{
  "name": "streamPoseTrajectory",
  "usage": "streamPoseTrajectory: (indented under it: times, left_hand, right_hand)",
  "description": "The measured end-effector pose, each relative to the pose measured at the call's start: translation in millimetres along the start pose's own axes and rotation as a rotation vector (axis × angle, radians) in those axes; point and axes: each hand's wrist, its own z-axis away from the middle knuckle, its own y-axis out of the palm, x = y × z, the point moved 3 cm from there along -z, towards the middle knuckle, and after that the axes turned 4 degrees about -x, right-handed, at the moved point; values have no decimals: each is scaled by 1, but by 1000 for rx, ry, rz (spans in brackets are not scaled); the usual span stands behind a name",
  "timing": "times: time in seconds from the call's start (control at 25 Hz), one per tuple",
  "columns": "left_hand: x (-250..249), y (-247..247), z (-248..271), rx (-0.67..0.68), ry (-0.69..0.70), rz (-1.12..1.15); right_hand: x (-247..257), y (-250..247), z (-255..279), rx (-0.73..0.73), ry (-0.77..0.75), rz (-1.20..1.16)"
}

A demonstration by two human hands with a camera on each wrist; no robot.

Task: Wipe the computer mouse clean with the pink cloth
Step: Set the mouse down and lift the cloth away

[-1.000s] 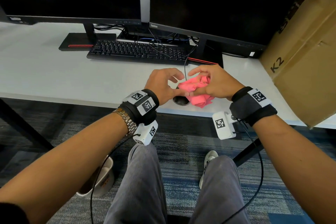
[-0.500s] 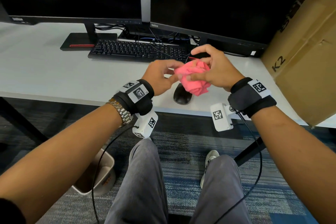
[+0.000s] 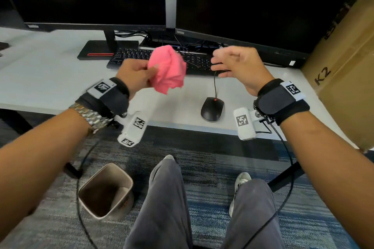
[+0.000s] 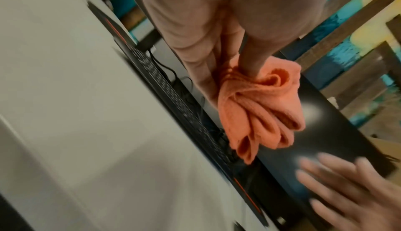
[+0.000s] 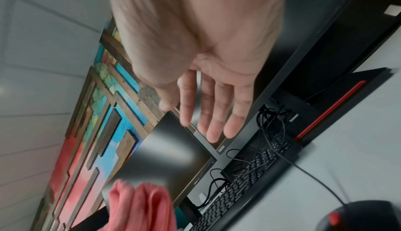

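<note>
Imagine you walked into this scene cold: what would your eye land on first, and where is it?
The bunched pink cloth, gripped in the left hand above the keyboard, stands out against the dark monitors. Next, the black computer mouse with its red wheel sits untouched near the desk's front edge, below the open, empty right hand.

Even indoor light; motion-blurred wrist views

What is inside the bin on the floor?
The bin beside the person's leg looks brown and dark inside, with a pale patch against one wall. What the patch is, or whether anything lies at the bottom, is too blurry to tell.
</note>
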Motion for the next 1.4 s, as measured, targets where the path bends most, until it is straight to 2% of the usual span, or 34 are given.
streamPoseTrajectory:
  times: [0.2,0.32,0.4,0.48,0.64,0.68,0.76,0.84,1.0,1.12,1.28,1.4]
  left_hand:
    - [34,-77,-15,-107,-178,-442]
    - [44,-92,-10,-101,-211,-831]
    - [43,-92,-6,-136,-149,-995]
    - [40,-90,-5,-189,-18,-1035]
    - [31,-71,0,-95,344,-1047]
    - [30,-66,4,-76,388,-1037]
    - [34,-57,11,-51,390,-1012]
    - [39,-52,15,-34,363,-1006]
    - [41,-46,20,-6,421,-1060]
    - [47,-44,21,8,424,-1122]
    - [60,-49,17,29,387,-1211]
    - [51,-43,28,55,389,-1230]
  right_hand:
    - [-22,-5,5,20,-11,135]
    - [-29,8,14,62,14,277]
    - [-32,22,22,146,-4,401]
    - [-35,34,29,274,-63,590]
    - [-40,51,41,517,-174,851]
    - [-40,53,43,543,-196,878]
    - [-41,53,44,560,-216,908]
    - [-42,49,44,558,-233,923]
    - [-44,39,44,556,-217,946]
    - [-47,31,44,527,-185,827]
    - [-29,-12,25,166,-262,581]
    - [-11,-49,20,39,-226,679]
